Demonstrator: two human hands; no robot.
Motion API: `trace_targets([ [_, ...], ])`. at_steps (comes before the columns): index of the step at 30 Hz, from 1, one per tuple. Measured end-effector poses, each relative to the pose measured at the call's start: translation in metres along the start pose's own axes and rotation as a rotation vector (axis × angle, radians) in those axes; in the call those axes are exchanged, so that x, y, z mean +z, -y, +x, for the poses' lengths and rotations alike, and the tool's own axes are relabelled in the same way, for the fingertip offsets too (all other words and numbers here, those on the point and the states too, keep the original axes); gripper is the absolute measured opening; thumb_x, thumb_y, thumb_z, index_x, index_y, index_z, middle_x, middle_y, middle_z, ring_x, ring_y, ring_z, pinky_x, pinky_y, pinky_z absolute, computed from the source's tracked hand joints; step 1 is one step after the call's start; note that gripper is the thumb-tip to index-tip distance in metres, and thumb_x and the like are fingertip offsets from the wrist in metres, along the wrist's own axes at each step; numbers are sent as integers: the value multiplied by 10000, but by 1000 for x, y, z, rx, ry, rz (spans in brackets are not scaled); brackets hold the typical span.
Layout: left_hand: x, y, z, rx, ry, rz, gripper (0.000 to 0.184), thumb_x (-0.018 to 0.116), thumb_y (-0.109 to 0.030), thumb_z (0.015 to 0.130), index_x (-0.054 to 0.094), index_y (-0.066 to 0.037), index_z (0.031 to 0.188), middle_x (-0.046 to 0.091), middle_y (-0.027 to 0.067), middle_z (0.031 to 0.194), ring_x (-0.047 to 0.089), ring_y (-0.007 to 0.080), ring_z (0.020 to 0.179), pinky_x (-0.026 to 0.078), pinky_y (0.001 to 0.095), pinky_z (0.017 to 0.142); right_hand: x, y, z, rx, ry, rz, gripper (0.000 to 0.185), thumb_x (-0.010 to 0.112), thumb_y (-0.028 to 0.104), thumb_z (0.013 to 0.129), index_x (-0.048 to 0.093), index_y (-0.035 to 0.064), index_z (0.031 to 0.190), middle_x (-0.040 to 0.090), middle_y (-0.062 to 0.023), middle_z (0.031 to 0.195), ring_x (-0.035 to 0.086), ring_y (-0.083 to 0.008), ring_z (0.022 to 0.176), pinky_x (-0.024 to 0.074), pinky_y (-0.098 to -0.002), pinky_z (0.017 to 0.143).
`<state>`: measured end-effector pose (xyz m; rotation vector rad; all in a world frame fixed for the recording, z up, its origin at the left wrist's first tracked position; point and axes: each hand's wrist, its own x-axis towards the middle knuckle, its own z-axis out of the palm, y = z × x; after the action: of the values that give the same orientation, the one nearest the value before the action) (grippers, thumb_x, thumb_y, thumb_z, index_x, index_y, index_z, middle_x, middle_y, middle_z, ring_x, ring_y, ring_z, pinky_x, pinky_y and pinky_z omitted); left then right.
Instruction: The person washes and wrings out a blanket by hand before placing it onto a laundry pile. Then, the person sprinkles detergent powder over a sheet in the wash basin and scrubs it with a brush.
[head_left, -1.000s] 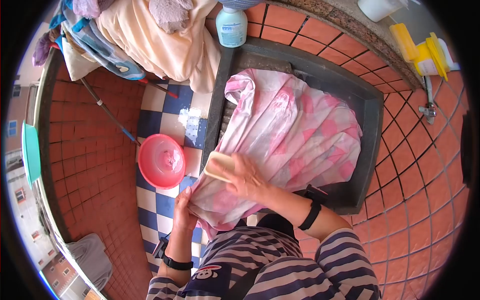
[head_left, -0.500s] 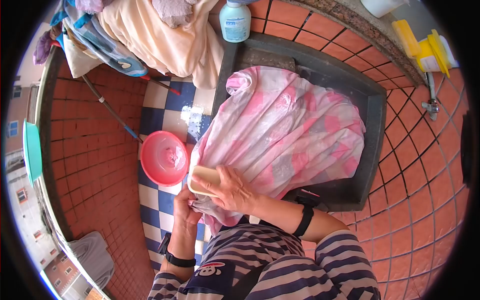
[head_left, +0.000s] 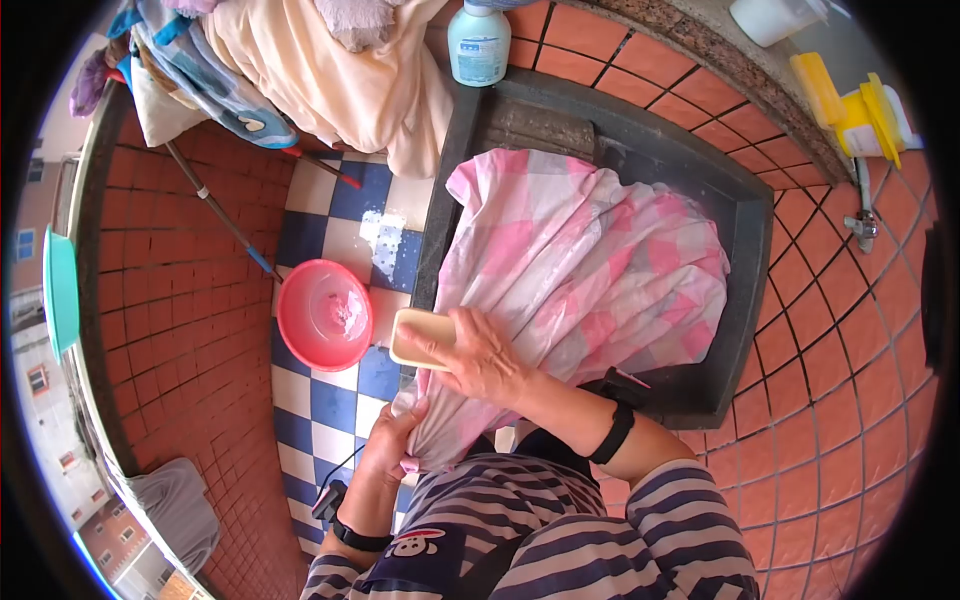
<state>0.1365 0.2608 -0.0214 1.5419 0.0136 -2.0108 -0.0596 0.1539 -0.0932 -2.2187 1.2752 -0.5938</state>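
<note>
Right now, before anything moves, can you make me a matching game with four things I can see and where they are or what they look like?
Things:
1. Cloth
2. Bowl
3. Bottle
4. Right hand

Clues:
A. On the checked floor
B. On top of a cream block
C. Pink and white, lying partly in the dark sink
D. Pale blue, by a corner of the sink

Right pairs: 1-C, 2-A, 3-D, 4-B
</note>
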Motion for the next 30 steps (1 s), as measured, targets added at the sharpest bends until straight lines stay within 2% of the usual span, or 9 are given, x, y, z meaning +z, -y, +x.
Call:
trace_targets([
  [2, -17, 12, -9, 183, -82, 71, 374, 655, -205, 858, 578, 49, 1122, 659, 154, 945, 658, 241, 784, 561, 376, 683, -12, -60, 1, 90, -48, -219, 765, 706, 195, 724, 379, 367, 1394, 466, -139, 936, 495, -334, 880, 427, -450, 747],
  [4, -40, 20, -21, 188, 24, 125, 306, 638, -195, 876, 616, 45, 1065, 659, 110, 762, 576, 145, 467, 444, 249, 371, -56, -137, 18, 393, -174, -504, 729, 680, 192, 751, 377, 338, 1398, 477, -157, 907, 504, -338, 852, 419, -468, 749],
  [6, -43, 19, -23, 206, -13, 261, 261, 621, -212, 895, 635, 22, 1011, 634, 80, 687, 492, 117, 351, 337, 228, 282, -72, -156, 26, 418, -199, -590, 697, 651, 185, 780, 371, 321, 1403, 480, -165, 884, 502, -347, 834, 417, -470, 755],
  [9, -28, 1, -14, 119, -102, 584, 242, 607, -237, 911, 644, 2, 915, 616, 37, 677, 519, 89, 435, 381, 224, 363, -53, -99, 32, 337, -193, -366, 716, 649, 217, 792, 332, 329, 1425, 471, -166, 893, 495, -359, 837, 423, -460, 764],
  [11, -35, 6, 1, 375, -210, 486, 259, 583, -259, 928, 643, -8, 904, 629, 22, 726, 552, 79, 626, 429, 234, 558, -15, -17, 11, 47, 9, -57, 784, 699, 216, 742, 338, 348, 1426, 447, -147, 907, 489, -346, 856, 430, -446, 781],
  [17, -25, 19, -5, 686, -302, -191, 342, 493, -169, 920, 526, 13, 1207, 596, 171, 1164, 588, 269, 1065, 444, 390, 962, -48, -136, 31, 256, -100, -458, 762, 701, 229, 747, 346, 339, 1413, 458, -166, 978, 483, -339, 903, 403, -458, 788],
  [22, -9, 14, 14, 468, -125, -583, 478, 453, -324, 930, 452, -19, 1299, 500, 160, 1318, 486, 333, 1196, 333, 455, 1057, -48, -129, 39, 392, -154, -429, 697, 631, 272, 809, 318, 318, 1430, 478, -194, 943, 498, -356, 875, 420, -457, 777],
  [25, 29, 7, 18, 306, 78, -731, 589, 464, -494, 917, 469, -37, 1289, 522, 154, 1289, 497, 333, 1180, 370, 495, 1019, -22, -6, 5, -28, 80, -14, 783, 683, 242, 762, 301, 346, 1438, 442, -149, 932, 494, -333, 858, 422, -446, 785],
  [30, 4, 34, 6, 88, -32, -477, 587, 696, -218, 748, 482, -28, 1260, 551, 185, 1224, 550, 345, 1095, 431, 477, 968, -30, -98, 17, -22, -1, -323, 794, 715, 182, 721, 361, 359, 1409, 461, -144, 919, 482, -323, 853, 416, -435, 759],
])
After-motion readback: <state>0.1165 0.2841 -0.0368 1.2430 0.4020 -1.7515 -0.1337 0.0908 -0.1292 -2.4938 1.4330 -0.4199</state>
